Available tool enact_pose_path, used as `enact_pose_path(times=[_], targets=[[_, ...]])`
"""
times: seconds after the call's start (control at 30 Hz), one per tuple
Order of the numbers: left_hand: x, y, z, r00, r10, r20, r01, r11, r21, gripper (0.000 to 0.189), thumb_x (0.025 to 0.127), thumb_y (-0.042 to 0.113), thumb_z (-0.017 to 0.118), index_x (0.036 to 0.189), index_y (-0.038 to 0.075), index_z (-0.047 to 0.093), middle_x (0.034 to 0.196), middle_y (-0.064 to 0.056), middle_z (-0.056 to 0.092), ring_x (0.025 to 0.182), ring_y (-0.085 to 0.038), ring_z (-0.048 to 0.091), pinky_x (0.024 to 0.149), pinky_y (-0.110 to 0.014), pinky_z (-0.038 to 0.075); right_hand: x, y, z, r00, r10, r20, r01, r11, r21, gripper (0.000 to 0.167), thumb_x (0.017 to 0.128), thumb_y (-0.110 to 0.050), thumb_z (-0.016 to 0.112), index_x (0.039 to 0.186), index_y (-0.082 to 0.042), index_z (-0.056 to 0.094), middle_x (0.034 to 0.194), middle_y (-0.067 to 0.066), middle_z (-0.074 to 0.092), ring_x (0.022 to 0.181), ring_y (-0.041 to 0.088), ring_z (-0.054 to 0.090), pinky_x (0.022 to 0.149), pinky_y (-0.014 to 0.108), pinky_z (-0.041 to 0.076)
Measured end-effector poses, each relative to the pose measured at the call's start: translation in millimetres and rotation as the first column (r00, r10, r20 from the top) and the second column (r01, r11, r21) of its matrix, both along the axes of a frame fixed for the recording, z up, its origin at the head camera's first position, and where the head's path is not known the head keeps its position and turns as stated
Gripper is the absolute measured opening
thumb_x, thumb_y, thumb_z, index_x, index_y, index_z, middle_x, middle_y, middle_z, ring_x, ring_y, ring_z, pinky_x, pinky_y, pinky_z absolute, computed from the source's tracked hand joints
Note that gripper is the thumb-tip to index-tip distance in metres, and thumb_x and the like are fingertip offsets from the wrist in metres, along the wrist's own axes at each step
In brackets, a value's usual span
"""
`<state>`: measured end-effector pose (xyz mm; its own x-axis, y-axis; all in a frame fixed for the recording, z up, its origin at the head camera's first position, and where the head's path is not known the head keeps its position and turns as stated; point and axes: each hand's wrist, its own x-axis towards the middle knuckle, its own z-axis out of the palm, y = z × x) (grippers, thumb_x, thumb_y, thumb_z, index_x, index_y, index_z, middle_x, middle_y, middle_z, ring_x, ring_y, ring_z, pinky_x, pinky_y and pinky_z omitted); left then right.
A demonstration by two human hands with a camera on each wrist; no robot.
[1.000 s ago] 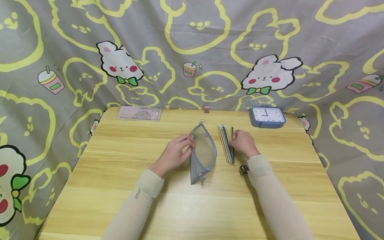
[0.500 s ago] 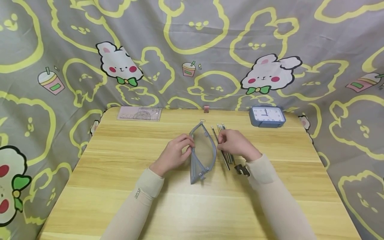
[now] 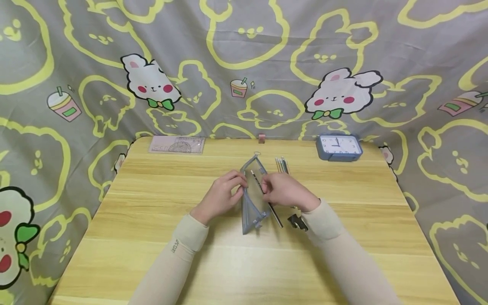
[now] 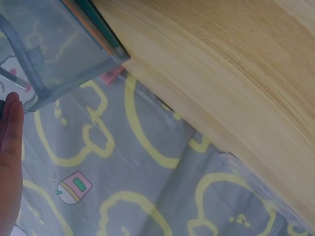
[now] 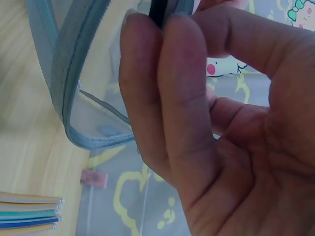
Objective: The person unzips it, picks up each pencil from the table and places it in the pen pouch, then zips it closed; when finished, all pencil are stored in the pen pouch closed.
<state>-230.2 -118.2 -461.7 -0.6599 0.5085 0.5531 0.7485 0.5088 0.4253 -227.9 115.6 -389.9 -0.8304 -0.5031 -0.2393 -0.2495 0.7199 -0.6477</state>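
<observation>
Between both hands: grey-blue see-through pouch (image 3: 248,214), apparently resting on the table (image 3: 228,262), mouth gaping. At its left rim, a pinch by thumb and fingers of the left hand (image 3: 221,195). Within the right hand (image 3: 286,190): 1 dark pencil (image 3: 275,215), pinched near mid-length, slanted across the right rim, far tip over the mouth, near tip outside. Above the mouth or dipped inside? Cannot tell. Under and just beyond the right hand: bundle of pencils (image 3: 282,165), partly hidden, full count uncertain. Inside the pouch, from left wrist view: orange and green sticks (image 4: 106,28), perhaps pencils too.

Possible trouble: a snag of the near tip on the right rim, from so crosswise a slant; a sideways tip of the pouch, from a push there or a slackened left pinch; a scatter of the loose bundle, from a brush of the right wrist.

Edges, room: far table edge well beyond both hands, patterned curtain (image 3: 228,25) right behind. Ahead of left hand, flat card (image 3: 176,144); ahead of right, blue clock (image 3: 339,147); between, pink block (image 3: 262,138). Tightest at right fingers and rim. Roomiest nearer the body, between the forearms.
</observation>
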Motion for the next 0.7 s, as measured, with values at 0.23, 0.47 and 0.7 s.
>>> enact_pose_path(times=[0.23,0.47,0.7], targets=[[0.4,-0.9,0.3,1.000,-0.006,0.001,0.006,1.000,0.014,0.012,0.091,-0.005,0.070,0.095,0.006,0.074,0.109,-0.009,0.072,0.101,-0.022,0.073,0.090,-0.033,0.064,-4.7,-6.3,-3.0,1.000,-0.001,-0.030,0.002,1.000,0.007,0.016,0.087,-0.004,0.071,0.084,-0.013,0.059,0.076,0.000,0.059,0.062,0.013,0.056,0.058,0.026,0.047],[1.4,-0.2,0.3,1.000,-0.017,-0.001,0.017,1.000,0.018,0.013,0.091,-0.005,0.069,0.095,0.006,0.074,0.109,-0.009,0.072,0.101,-0.021,0.073,0.089,-0.032,0.064,-8.5,-13.1,-3.0,0.997,-0.061,-0.042,0.061,0.998,-0.004,0.016,0.091,-0.007,0.071,0.083,-0.013,0.058,0.073,0.000,0.059,0.059,0.013,0.058,0.054,0.024,0.047],[3.1,0.7,1.5,0.999,-0.025,-0.024,0.026,0.999,0.034,0.014,0.089,-0.007,0.071,0.093,0.006,0.074,0.108,-0.007,0.072,0.099,-0.022,0.073,0.086,-0.031,0.064,-10.2,-14.9,-5.6,0.992,-0.121,-0.040,0.120,0.993,-0.022,0.015,0.093,-0.008,0.070,0.084,-0.012,0.059,0.073,0.002,0.062,0.059,0.014,0.060,0.051,0.024,0.047]])
